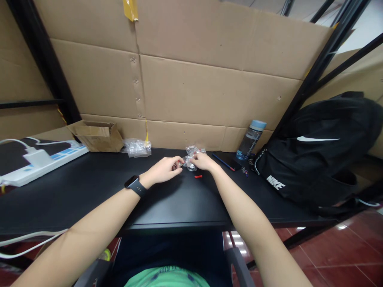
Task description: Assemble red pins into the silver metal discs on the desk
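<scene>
Right hand: your right hand (201, 161) is partly closed, its fingers bent down onto the crinkled clear plastic (190, 163) – you are touching it, but how firmly you grip it, I cannot tell.
Left hand: your left hand (168, 169) is loosely curled, thumb apart from the fingers, with its fingertips at the near left side of that plastic; whether they pinch anything is too small to tell.
Crinkled clear plastic: it lies on the black table (167, 211) between your 2 hands, near the cardboard wall (191, 91).
Red piece: just toward you from the plastic, a small red piece (198, 176) lies flat on the table, apart from both hands.
Watch: a dark watch (135, 185) sits on your left wrist.
Phone: right of your right hand, a dark phone (229, 162) lies flat, with a small keychain (244, 172) near its end.
Bottle: a clear bottle with a blue cap (250, 140) stands behind them – the black backpack (314, 155) is to its right.
Left side: a 2nd plastic bundle (137, 148) lies beside an open cardboard box (97, 136); farther left is a white power strip (44, 166) with a white plug (38, 157) in it.
</scene>
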`<action>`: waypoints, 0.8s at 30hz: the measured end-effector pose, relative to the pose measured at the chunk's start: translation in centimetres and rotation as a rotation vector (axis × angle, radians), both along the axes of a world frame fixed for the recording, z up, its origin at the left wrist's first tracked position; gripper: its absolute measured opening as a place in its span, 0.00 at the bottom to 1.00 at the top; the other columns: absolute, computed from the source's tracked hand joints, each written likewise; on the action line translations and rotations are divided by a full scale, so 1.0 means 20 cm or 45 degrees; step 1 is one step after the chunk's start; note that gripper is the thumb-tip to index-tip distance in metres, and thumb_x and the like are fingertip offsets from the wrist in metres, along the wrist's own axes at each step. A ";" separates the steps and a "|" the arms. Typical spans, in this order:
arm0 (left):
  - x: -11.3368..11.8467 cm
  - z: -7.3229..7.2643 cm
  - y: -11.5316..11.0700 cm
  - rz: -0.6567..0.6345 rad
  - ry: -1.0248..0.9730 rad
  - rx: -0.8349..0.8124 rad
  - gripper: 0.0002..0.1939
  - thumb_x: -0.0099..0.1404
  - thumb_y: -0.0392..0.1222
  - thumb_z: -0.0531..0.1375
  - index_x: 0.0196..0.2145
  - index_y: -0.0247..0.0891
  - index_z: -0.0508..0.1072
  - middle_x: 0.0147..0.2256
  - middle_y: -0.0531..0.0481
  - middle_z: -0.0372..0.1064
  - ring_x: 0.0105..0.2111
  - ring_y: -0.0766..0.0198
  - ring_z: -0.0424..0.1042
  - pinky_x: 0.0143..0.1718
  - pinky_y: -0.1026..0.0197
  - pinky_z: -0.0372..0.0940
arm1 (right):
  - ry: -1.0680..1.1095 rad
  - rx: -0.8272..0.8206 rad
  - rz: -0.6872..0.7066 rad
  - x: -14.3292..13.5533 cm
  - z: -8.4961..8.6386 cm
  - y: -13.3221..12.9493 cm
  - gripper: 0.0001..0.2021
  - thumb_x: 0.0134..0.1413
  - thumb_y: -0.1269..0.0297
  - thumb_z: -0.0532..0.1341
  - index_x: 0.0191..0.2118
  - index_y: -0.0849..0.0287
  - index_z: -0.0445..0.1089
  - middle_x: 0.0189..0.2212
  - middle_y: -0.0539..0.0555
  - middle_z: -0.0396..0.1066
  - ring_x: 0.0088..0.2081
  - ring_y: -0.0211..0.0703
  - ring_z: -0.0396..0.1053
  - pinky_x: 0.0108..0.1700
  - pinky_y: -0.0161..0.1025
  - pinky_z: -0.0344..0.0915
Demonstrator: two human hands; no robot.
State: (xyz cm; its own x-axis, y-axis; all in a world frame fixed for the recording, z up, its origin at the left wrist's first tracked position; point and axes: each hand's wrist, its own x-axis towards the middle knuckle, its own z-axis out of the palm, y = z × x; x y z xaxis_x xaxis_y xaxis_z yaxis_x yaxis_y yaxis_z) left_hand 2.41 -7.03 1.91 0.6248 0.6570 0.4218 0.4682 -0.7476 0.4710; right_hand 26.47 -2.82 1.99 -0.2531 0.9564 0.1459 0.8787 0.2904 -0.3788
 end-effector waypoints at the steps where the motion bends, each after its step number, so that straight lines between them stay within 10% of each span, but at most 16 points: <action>1: 0.00 0.00 0.00 -0.003 0.009 0.005 0.13 0.67 0.45 0.57 0.48 0.43 0.73 0.34 0.51 0.77 0.31 0.61 0.75 0.36 0.61 0.66 | -0.007 0.009 0.000 0.00 0.00 0.00 0.14 0.62 0.56 0.59 0.35 0.60 0.78 0.32 0.58 0.77 0.36 0.48 0.74 0.37 0.37 0.63; 24: -0.08 -0.09 0.10 0.225 0.316 0.171 0.14 0.66 0.50 0.57 0.45 0.44 0.77 0.47 0.42 0.74 0.44 0.51 0.75 0.49 0.54 0.65 | -0.085 0.053 -0.035 -0.01 0.00 0.00 0.15 0.59 0.53 0.62 0.45 0.54 0.77 0.42 0.57 0.78 0.43 0.50 0.74 0.38 0.37 0.62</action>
